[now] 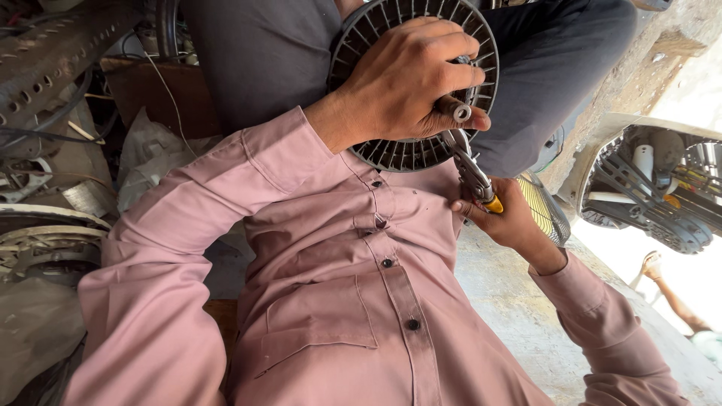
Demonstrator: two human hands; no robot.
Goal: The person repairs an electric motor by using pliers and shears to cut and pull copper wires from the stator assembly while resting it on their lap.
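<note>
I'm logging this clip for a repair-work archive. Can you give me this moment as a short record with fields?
setting: cluttered workshop, seen from a head camera
left hand: grips the round black ribbed fan motor housing, held against the lap
right hand: holds pliers with yellow-tipped handles
pliers: jaws reach up to the metal shaft sticking out by the left hand's fingers
clothing: pink buttoned shirt, dark trousers
nearby: another fan part at right, scrap metal at left
</note>
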